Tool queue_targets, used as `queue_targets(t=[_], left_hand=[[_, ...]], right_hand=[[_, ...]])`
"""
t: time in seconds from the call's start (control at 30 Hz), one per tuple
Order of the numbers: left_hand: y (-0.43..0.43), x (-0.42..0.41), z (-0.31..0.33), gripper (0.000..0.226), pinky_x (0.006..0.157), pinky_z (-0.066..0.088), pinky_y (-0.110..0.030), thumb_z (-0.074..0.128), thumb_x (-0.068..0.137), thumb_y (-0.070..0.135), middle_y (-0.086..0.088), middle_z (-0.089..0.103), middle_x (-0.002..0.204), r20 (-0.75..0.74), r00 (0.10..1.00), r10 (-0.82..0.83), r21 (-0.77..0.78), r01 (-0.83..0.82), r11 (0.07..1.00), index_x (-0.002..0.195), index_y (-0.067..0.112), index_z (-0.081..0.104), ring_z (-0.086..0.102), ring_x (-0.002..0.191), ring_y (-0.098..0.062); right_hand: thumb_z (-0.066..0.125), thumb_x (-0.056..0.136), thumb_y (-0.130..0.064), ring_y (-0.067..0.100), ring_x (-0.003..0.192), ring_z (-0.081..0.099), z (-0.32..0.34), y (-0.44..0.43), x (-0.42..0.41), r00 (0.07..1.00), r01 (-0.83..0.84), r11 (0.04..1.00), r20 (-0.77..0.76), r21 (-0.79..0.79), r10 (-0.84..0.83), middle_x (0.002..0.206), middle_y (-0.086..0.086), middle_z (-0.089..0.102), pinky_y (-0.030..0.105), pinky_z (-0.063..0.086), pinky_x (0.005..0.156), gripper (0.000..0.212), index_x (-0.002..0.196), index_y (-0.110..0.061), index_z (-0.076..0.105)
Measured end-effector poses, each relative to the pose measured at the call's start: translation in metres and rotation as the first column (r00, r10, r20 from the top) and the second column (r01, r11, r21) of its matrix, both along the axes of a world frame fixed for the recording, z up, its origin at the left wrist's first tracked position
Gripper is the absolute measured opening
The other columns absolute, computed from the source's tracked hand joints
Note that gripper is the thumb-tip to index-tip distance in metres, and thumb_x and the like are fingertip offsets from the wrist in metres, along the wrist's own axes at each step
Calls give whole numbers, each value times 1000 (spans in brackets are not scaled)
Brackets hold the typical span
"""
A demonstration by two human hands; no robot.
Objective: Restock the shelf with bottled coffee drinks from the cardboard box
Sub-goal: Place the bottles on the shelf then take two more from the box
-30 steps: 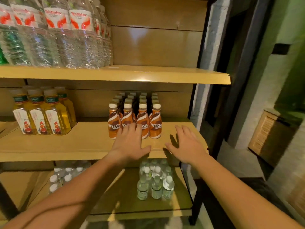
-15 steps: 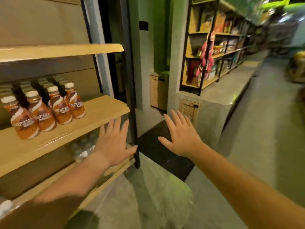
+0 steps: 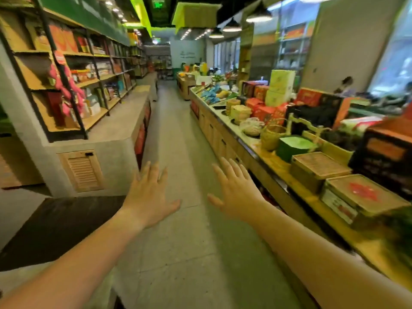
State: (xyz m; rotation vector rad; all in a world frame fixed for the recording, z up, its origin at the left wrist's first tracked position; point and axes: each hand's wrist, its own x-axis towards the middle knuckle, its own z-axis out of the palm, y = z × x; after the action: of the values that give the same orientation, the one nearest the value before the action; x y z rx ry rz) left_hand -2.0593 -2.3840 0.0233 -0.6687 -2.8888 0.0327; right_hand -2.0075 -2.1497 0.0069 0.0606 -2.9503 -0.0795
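Observation:
My left hand [image 3: 149, 197] and my right hand [image 3: 236, 192] are stretched out in front of me over the aisle floor, palms down, fingers spread, holding nothing. The head view looks down a shop aisle. Neither the coffee bottles, their shelf nor a cardboard box shows in this view.
A grey floor aisle [image 3: 176, 134] runs ahead. On the left stand a concrete plinth with a louvred vent [image 3: 82, 170] and stocked shelving [image 3: 66, 85]. A long wooden counter [image 3: 278, 172] with boxes, tins and a woven basket [image 3: 272, 137] lines the right. A dark floor mat [image 3: 58, 224] lies low left.
The view has swung right, away from the shelf of coffee bottles to the open aisle. Both hands left the shelf edge and stay open and empty.

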Motion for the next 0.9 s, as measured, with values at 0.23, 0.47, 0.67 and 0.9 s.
queue_targets(t=[0.23,0.47,0.67,0.9], left_hand=[[232,126,-19,101,122,8,-55,38,88,76,-12,-6,167,-45,935,-352,13,353,936,159,19,-4,-2,153,-34],[434,275,-31,102,122,4,-57,36,87,77,-11,-7,167,-12,751,-660,-7,660,751,159,19,-6,-7,153,-33],[576,413,-32,101,122,10,-57,29,86,79,-13,1,167,-70,483,-873,-39,873,486,159,16,-1,0,153,-34],[719,575,-43,101,123,11,-54,31,85,80,-11,-2,167,-34,219,-975,-22,975,220,159,20,-4,-1,154,-32]], right_hand=[[31,96,-71,31,154,-11,-5,195,211,930,367,929,35,-48,-366,168,6,-10,52,-1,125,85,160,-28,-3],[26,96,-71,29,155,-10,-23,336,432,736,677,735,30,-37,-676,169,4,-6,51,1,125,83,160,-27,-3],[34,98,-66,28,154,-12,-26,406,605,487,871,480,51,-107,-872,169,4,-8,50,0,125,82,160,-27,-2],[30,97,-67,28,154,-13,-42,471,771,188,980,182,82,-76,-979,168,8,-12,49,-1,125,85,159,-24,-9]])
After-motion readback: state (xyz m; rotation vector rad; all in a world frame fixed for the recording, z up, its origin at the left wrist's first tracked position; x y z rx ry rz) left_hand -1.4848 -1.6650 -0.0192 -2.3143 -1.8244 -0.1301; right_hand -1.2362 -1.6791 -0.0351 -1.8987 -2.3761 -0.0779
